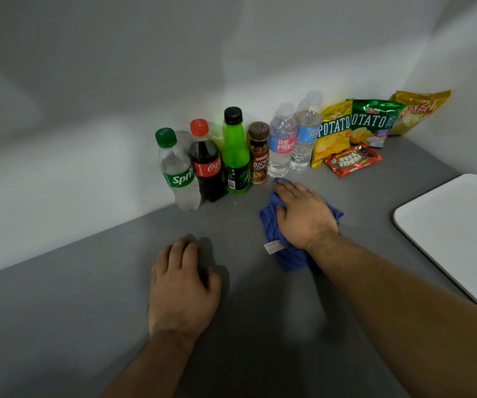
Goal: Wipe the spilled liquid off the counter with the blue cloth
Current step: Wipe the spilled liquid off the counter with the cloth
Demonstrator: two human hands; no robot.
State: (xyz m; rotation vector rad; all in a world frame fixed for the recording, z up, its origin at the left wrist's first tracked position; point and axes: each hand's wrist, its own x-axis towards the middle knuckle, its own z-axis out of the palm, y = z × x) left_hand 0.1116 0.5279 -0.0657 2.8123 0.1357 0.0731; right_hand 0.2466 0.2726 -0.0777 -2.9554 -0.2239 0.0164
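Note:
The blue cloth (pixel 271 225) lies crumpled on the grey counter (pixel 88 297), a white tag showing at its near edge. My right hand (pixel 303 214) presses flat on top of it, fingers pointing toward the bottles. My left hand (pixel 181 288) rests palm down on the bare counter to the left and nearer me, fingers curled and holding nothing. A few tiny pale droplets (pixel 236 201) dot the counter just in front of the green bottle. I cannot make out a larger spill.
Several bottles stand in a row along the back wall: Sprite (pixel 178 173), Coca-Cola (pixel 207 165), a green bottle (pixel 235 156), a coffee bottle (pixel 259 155) and two water bottles (pixel 282 142). Snack bags (pixel 355 130) lie at the back right. A white tray (pixel 455 225) sits at the right.

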